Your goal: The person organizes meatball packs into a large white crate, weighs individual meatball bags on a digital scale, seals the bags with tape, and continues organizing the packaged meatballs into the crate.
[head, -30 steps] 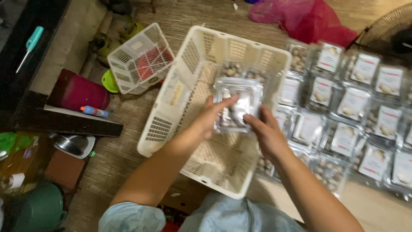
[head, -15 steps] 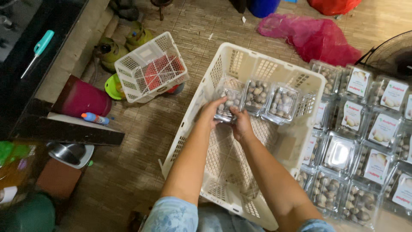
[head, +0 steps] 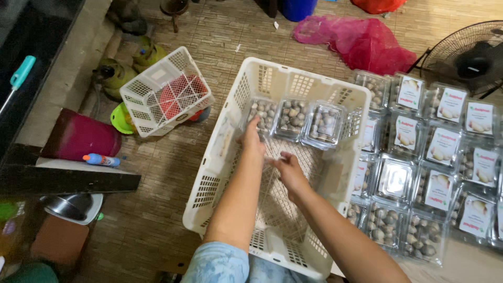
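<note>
Both hands have let go of the clear clamshell box they were lowering half a second ago. That leftmost clamshell box of shells (head: 261,112) now sits at the crate's far wall, first in a row of three running left to right. The left hand (head: 252,142) lies just short of it, fingers extended and loose, fingertips touching its near edge, gripping nothing. The right hand (head: 287,170) is drawn back nearer the body, half curled and empty, over the bare mesh floor of the white plastic crate (head: 220,173). More packed, labelled clamshell boxes (head: 445,147) lie in rows on the floor to the right of the crate.
</note>
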